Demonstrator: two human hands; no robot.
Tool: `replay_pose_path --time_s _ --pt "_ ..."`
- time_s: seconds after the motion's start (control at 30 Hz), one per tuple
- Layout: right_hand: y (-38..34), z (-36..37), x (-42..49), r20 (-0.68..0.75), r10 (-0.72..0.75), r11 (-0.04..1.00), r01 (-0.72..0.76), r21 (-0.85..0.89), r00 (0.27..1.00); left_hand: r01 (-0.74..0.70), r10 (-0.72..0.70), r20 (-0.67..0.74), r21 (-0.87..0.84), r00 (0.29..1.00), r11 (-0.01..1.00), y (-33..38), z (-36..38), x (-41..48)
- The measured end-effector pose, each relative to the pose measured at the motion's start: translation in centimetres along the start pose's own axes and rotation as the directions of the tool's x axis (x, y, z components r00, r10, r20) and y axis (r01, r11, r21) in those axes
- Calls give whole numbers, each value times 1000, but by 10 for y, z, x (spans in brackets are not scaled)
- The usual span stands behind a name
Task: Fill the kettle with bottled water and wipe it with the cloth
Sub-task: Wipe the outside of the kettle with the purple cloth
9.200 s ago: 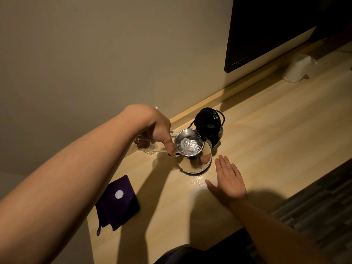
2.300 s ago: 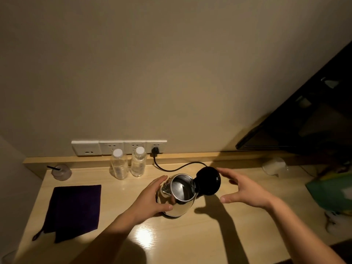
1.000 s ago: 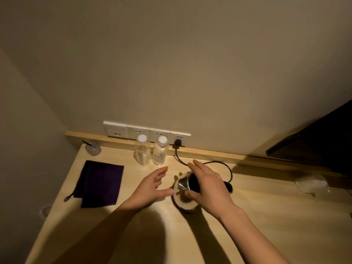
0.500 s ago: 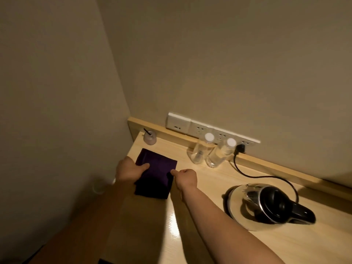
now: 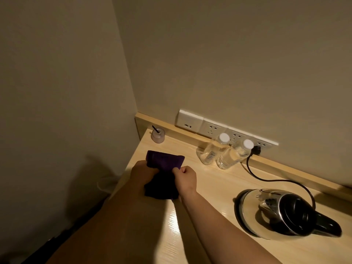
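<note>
Both hands gripping the purple cloth at the desk's left end, kettle standing apart to the right.

Left hand closed on the near left part of the cloth; right hand pinching its right edge, fingers curled tight. Cloth bunched and lifted between them, far end at 12 o'clock from the hands, over the wooden desk. Kettle with black lid shut, at 4 o'clock from the cloth and well apart, upright on the desk, black cord running to the socket strip. Two capped water bottles side by side at 2 o'clock from the cloth, just below the sockets. Small glass jar with a dark stick at 11 o'clock, near the corner.
</note>
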State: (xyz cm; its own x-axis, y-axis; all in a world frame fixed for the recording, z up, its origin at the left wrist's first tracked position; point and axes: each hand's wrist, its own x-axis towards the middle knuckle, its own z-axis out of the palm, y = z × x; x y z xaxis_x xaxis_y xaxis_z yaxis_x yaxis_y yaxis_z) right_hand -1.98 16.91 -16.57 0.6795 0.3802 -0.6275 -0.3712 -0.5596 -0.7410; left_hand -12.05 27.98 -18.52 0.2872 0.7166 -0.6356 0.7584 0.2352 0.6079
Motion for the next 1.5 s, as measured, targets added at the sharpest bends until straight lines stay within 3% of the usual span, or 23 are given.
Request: replay_pose_path --time_s 0.1,0.2,0.33,0.4,0.5,0.6,0.67,0.73,0.8,0.87,0.97,1.07,1.23,1.37,1.5 --pt "-13 -24 -19 61 -38 995 32 90 997 23 45 158 -404 986 914 -5 -15 -23" --pt "-25 -60 -43 136 -63 985 40 169 989 127 206 351 -727 914 674 -10 -19 -56" --pt "-35 -116 -78 252 -154 953 77 293 955 436 290 528 -838 798 328 -3 11 -105" --pt "-38 -146 -92 271 -209 939 115 324 940 550 339 613 -790 714 270 12 29 -130" --pt "-40 -184 -102 272 -243 942 159 297 931 608 399 674 -736 622 297 35 51 -153" --pt "-43 -223 -109 147 -286 947 256 193 947 565 323 699 -710 638 421 73 73 -169" --pt "-43 -251 -113 -35 -371 929 370 -20 928 526 274 676 -718 684 456 100 83 -168" --pt "-36 -280 -113 -187 -484 850 408 -333 855 471 283 654 -724 702 504 123 90 -158" --pt "-24 -303 -109 -213 -567 705 335 -625 796 405 334 646 -721 686 563 145 97 -144" --pt "-10 -313 -104 -161 -566 600 269 -754 809 288 360 628 -694 689 660 164 113 -133" --pt "7 -301 -97 -125 -538 540 227 -810 833 141 341 675 -552 654 822 184 152 -133" --pt "14 -286 -91 -187 -560 539 184 -822 807 85 261 769 -377 584 922 188 195 -132" --pt "20 -283 -82 -225 -556 560 161 -813 800 38 169 840 -220 515 975 206 232 -117" --pt "19 -284 -82 -220 -561 542 154 -826 798 -125 116 885 -66 451 990 228 247 -117" --pt "15 -286 -87 -196 -552 558 184 -809 810 -152 112 896 -51 429 987 225 250 -112"
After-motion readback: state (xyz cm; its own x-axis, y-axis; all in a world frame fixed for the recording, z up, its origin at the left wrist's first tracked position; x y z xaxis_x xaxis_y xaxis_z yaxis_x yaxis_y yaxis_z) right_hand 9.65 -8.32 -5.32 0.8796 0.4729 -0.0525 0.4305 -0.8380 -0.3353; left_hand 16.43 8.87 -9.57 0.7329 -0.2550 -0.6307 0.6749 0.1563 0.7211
